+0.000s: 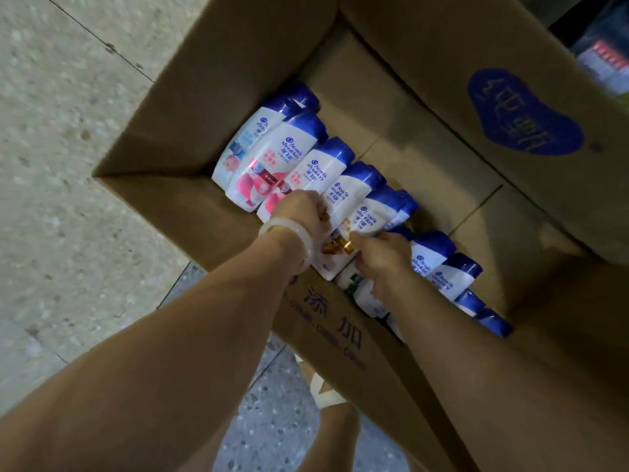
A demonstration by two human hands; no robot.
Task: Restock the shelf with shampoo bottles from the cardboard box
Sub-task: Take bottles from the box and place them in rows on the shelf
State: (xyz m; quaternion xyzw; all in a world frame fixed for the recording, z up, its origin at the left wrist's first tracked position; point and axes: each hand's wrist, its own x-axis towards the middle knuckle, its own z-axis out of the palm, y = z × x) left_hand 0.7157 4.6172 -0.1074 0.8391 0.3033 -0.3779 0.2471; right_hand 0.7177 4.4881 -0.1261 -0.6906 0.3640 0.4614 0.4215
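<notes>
A pale tiled floor (68,165) carries an open cardboard box (177,107) holding shampoo bottles (306,144).

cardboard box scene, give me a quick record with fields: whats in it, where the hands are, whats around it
container: open cardboard box, flaps up, standing on a tiled floor
contents: row of white shampoo bottles with blue caps, leaning along the box's left side; rest of the box bottom bare
left hand: inside the box, on the bottles, pale bangle on the wrist
right hand: inside the box, fingers on a bottle with a gold label
grip: unclear whether either hand has closed on a bottle
shelf: not identifiable in view
</notes>
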